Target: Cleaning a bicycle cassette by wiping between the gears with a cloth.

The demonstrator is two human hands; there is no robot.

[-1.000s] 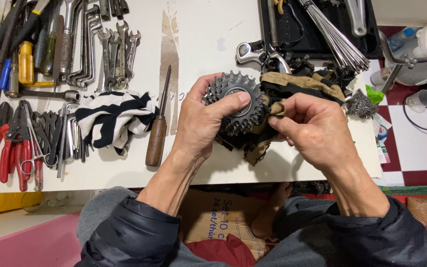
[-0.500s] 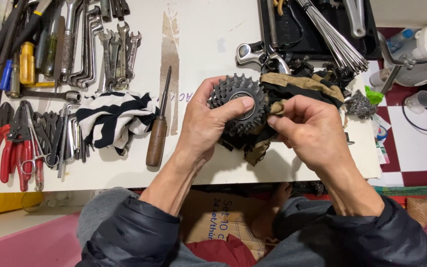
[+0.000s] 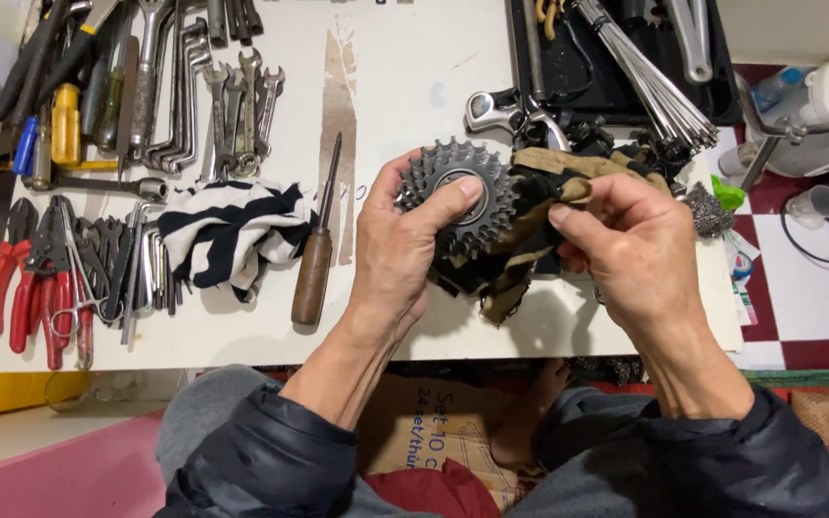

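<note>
Head view looks down on a white table (image 3: 414, 115) spread with tools, and beyond the fingertips lies a black tray (image 3: 568, 58) with a bundle of thin metal rods (image 3: 654, 86). Out past the left thumb's side sit a row of spanners (image 3: 213, 105), a striped cloth (image 3: 227, 230), red-handled pliers (image 3: 21, 288) and a wooden-handled screwdriver (image 3: 317, 259). The left hand (image 3: 400, 259) is clenched around a stack of toothed gears (image 3: 458, 197), thumb pressed over its centre hole, held up above the table edge. Touching the gears on the right, a dirty rag (image 3: 530, 225) is pinched between the thumb and fingers of the right hand (image 3: 630, 249), draped down below both. From here, the sharp teeth could nick a fingertip if the rag slips, or the loose cloth might snag between the gears; a greasy grip could let the stack drop off the table edge.
</note>
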